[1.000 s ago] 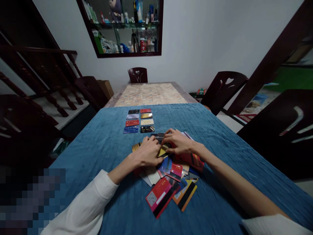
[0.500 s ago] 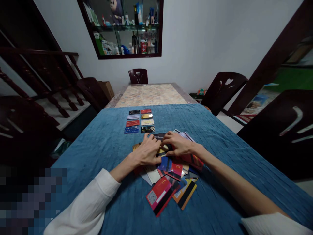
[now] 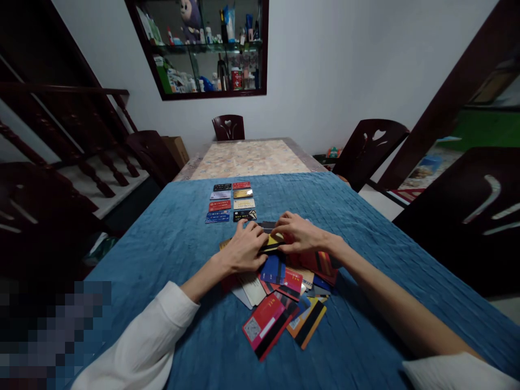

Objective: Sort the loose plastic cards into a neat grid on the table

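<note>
A heap of overlapping plastic cards lies on the blue tablecloth (image 3: pixel 179 244). My left hand (image 3: pixel 246 248) rests over the heap's left side, fingers curled against the left end of a yellow card (image 3: pixel 273 244) with a black stripe. Over the same card's right end, my right hand (image 3: pixel 299 234) bends its fingers and thumb to grip it. Just below lies a blue card (image 3: pixel 273 270). Nearer are a red card (image 3: pixel 266 319) with a QR code and an orange card (image 3: pixel 309 322). White cards (image 3: pixel 252 288) stick out at the left. My palms hide part of the heap.
Beyond my hands, several cards lie in two columns, among them a blue card (image 3: pixel 218 216), a black card (image 3: pixel 245 215) and a red card (image 3: pixel 220 206). Dark wooden chairs (image 3: pixel 365 149) stand around the table, and a glass-shelved cabinet (image 3: pixel 215 95) is set in the wall.
My right hand has shifted slightly right and up, and more of the yellow card shows between my hands. My left hand stays nearly in place; the laid-out cards are unchanged.
</note>
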Demonstrator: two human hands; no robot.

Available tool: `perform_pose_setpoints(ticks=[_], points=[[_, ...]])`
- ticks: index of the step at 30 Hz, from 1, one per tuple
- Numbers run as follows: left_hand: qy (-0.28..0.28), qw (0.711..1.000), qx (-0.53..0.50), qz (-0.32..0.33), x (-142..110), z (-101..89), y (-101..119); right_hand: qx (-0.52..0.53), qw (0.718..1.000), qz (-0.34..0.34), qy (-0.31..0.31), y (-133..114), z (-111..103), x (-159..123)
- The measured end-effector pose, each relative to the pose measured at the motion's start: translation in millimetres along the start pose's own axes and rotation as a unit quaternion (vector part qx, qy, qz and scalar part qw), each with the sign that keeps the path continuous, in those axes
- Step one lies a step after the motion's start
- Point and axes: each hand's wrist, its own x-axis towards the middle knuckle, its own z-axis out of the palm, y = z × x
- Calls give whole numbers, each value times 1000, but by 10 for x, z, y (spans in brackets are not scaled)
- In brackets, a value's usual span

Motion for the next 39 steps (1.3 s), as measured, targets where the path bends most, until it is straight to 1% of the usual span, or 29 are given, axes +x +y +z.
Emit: perform_pose_setpoints(ticks=[2, 5, 9, 11, 13, 18, 22, 25, 31, 35, 39], points=[[25, 999, 29, 6, 12, 41, -13, 13, 1000, -4, 14, 79, 37, -7], [82, 993, 77, 25, 31, 113, -30, 26, 999, -9, 28, 142, 71, -13], [160, 975, 139, 72, 50, 162, -53, 41, 998, -14, 46, 112, 43, -23], [186, 966, 157, 92, 53, 162, -74, 51, 997, -19, 50, 81, 17, -29], [200, 961, 162, 99, 54, 156, -102, 60, 996, -24, 53, 61, 3, -31], [200, 967, 142, 68, 56, 157, -182, 30, 996, -3, 79, 68, 58, -1], [217, 968, 118, 47, 57, 164, -239, -2, 994, 24, 111, 84, 119, 25], [207, 974, 86, 24, 56, 157, -270, -8, 990, 37, 138, 98, 137, 23], [170, 985, 2, -24, 60, 167, -305, -18, 989, 61, 133, 139, 166, 20], [169, 983, -67, -37, 57, 193, -335, -20, 989, 86, 122, 147, 186, 25], [175, 979, -95, -42, 55, 215, -355, -23, 989, 98, 108, 119, 180, 30]])
